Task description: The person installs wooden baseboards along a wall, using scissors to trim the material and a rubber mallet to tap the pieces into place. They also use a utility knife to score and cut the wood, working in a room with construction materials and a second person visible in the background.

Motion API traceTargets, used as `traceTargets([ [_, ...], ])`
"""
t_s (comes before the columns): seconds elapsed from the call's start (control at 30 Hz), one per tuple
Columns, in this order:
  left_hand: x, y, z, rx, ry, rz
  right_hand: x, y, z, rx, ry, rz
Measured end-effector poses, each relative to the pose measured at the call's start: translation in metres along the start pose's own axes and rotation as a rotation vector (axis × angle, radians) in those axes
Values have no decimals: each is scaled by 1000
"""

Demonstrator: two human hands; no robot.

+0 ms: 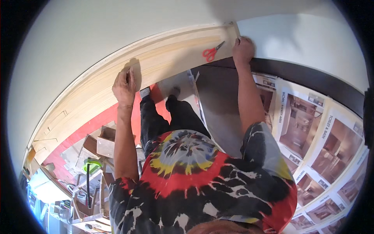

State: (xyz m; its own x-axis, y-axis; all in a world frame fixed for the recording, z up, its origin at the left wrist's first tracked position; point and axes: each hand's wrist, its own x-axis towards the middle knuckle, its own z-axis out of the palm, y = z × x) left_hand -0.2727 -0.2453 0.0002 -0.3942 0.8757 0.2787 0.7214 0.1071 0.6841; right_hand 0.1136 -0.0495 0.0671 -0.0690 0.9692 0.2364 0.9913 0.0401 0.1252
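A long pale wooden shelf (171,52) runs along the wall in front of me. Over its middle, my left hand (124,87) is closed, thumb and fingertips pinched together. Whatever is between them is too small to make out. At the shelf's right end, my right hand (244,50) is closed around the near end of a thin wooden strip (236,29); the fingers hide that part of it. Scissors with red handles (209,54) lie on the shelf just left of my right hand, blades pointing away to the right.
A pale wall (117,23) rises behind the shelf. Large printed picture panels (300,121) stand on the right, below a dark ledge (311,72). Lower left, wooden pieces (106,141) and a bright green round object (92,165) clutter the area beside a red floor covering (83,136).
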Motion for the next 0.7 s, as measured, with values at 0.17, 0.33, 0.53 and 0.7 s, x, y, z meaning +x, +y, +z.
traceTargets([
  [0.17,10,-14,-4,-50,15,38,-1,-1,6,52,128,-79],
  [0.33,11,-13,-4,-17,-10,10,17,-3,18,-12,99,-37],
  [0.53,11,-12,-1,17,25,-3,41,-8,17,33,173,-211],
  [0.7,11,-9,-2,49,45,-75,-4,7,22,-34,181,-130],
])
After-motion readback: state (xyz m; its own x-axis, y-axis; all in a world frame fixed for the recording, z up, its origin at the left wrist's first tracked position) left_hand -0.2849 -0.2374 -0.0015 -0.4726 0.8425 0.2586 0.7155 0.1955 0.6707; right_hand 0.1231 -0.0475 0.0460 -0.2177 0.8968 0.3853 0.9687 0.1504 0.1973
